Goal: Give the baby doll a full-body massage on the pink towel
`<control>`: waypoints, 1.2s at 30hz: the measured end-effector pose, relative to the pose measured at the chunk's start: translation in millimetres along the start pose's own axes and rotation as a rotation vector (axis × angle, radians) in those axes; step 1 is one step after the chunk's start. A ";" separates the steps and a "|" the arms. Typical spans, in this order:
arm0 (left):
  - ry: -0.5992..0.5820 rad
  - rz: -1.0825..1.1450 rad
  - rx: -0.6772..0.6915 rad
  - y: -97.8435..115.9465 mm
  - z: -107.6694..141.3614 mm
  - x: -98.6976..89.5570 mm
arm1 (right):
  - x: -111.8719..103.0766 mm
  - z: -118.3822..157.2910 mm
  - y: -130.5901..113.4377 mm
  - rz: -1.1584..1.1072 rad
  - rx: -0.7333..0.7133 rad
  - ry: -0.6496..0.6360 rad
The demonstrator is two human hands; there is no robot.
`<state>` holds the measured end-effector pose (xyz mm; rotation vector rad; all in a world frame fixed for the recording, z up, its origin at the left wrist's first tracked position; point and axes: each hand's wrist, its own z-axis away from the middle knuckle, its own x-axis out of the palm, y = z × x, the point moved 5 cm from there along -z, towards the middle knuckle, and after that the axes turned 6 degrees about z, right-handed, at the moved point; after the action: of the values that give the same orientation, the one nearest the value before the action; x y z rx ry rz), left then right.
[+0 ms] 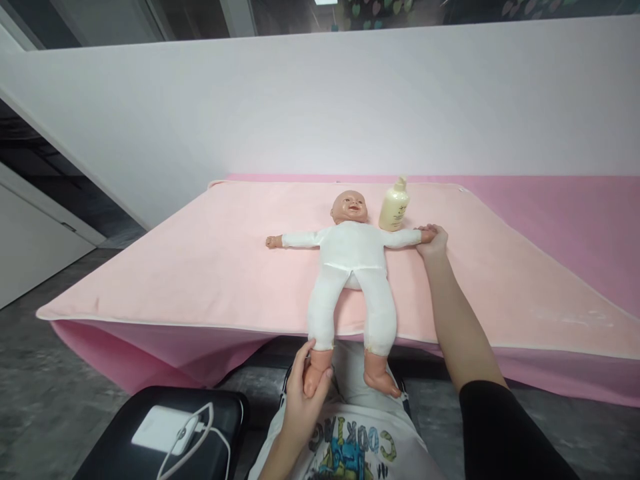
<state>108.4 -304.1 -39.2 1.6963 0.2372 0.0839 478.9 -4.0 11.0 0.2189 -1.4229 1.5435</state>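
Note:
A baby doll (353, 250) with a white cloth body lies face up on a pale pink blanket (225, 267), its arms spread wide. Its legs reach over the near edge of the table toward my lap. My left hand (306, 393) is wrapped around the doll's foot on the left side. Out to the right, my right hand (433, 240) grips the doll's hand, with that arm stretched straight. Close to the doll's head, a cream pump bottle (394, 205) stands upright, touched by neither hand.
A deeper pink cloth (590, 227) lies under the blanket and hangs down in front. At lower left, a black chair (115, 433) holds a white power bank (163, 427) with a white cable (210, 417). A white wall (320, 107) rises behind the table.

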 end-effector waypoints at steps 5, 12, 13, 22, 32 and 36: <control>0.003 0.009 0.006 -0.9 -0.5 0.1 | 0.6 1.4 -0.1 -0.007 0.007 0.002; -0.007 -0.017 0.027 -2.7 -0.2 0.4 | 1.1 2.8 0.3 -0.008 0.006 0.004; -0.006 -0.016 0.028 -2.5 -0.2 0.5 | 1.0 2.9 0.1 -0.007 0.003 0.006; 0.000 -0.001 0.000 -3.5 -0.5 0.8 | -0.5 -1.5 0.3 0.019 -0.011 -0.011; -0.008 -0.026 0.025 -3.8 0.2 0.4 | 0.5 0.8 -0.4 -0.005 -0.016 -0.001; -0.015 -0.025 0.033 -3.2 0.1 0.7 | 0.0 0.0 0.2 0.012 -0.003 0.005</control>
<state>108.8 -303.6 -42.4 1.7254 0.2491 0.0490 478.7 -4.1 10.8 0.2056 -1.4249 1.5505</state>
